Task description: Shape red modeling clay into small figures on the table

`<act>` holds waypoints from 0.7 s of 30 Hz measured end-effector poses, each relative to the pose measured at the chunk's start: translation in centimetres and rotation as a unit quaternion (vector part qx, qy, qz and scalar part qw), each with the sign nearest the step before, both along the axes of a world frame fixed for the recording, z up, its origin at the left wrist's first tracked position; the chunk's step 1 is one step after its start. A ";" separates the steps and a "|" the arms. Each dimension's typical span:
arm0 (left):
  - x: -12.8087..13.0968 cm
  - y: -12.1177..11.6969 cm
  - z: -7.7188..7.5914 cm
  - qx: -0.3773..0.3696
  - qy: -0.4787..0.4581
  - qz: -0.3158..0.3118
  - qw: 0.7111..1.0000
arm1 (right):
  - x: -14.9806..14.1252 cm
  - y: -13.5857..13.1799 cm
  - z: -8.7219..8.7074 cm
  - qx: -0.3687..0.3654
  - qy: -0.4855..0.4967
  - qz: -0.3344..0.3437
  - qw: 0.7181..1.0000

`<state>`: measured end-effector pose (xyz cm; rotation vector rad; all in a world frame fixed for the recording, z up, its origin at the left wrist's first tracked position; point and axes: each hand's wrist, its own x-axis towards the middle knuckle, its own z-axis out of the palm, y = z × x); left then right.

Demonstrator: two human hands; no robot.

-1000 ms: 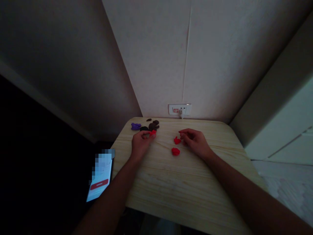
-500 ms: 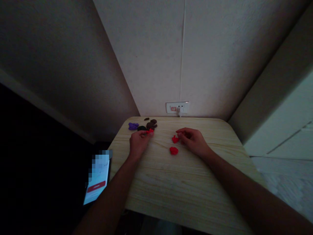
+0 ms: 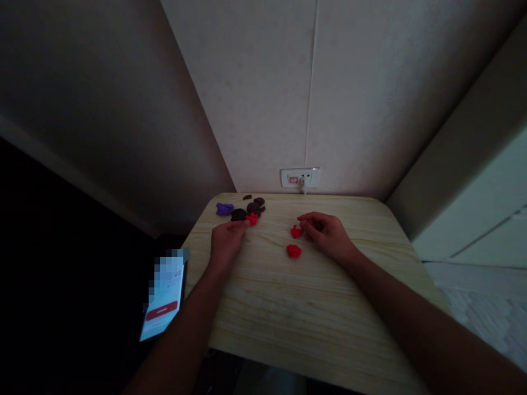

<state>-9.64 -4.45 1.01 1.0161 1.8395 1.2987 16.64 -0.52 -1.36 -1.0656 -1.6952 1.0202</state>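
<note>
Two bare hands reach over the table [image 3: 321,307]. We see the left hand [image 3: 226,240] with thumb and forefinger stretched forward, their tips meeting the first red piece [image 3: 251,219]; we cannot tell whether they pinch it or merely touch it. Our right hand [image 3: 327,236] is loosely curled, thumb and forefinger close together at the edge of the second red piece [image 3: 296,231], which lies on the table; we cannot tell whether the tips grip it. Just nearer to us than this piece lies a red lump [image 3: 293,251], apart from both hands.

Beyond the left fingertips we find a black lump [image 3: 238,214], close beside the first red piece, then several brown lumps [image 3: 253,208] clustered behind, a dark sliver [image 3: 247,197] near the table's far edge, and a purple lump [image 3: 224,209] at the left. Past that edge stands the wall [image 3: 263,99], bearing a socket [image 3: 293,180] with a plug [image 3: 303,184] in it. Left of the table we note a lit phone [image 3: 165,291].

Our left forearm covers the phone's lower right corner; its upper screen is pixelated. The right fingers partly hide the second red piece. Both forearms leave the view below, and deep shadow obscures the far left.
</note>
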 end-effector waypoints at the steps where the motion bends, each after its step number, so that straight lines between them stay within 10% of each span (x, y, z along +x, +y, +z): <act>1: 0.0 -0.4 0.0 -0.004 -0.022 0.008 1.000 | 0.0 0.0 -0.1 0.005 -0.005 -0.005 1.000; 7: 1.6 -2.3 0.7 0.075 -0.020 0.025 0.997 | -0.1 -0.1 0.1 0.106 -0.086 -0.027 0.990; 12: 5.8 -0.4 2.1 0.125 0.102 -0.154 0.975 | -0.5 -0.4 0.6 0.173 -0.177 0.041 0.968; 21: 8.4 2.3 -0.4 0.160 0.108 -0.216 0.957 | -0.2 -0.5 0.6 0.099 -0.051 -0.024 0.993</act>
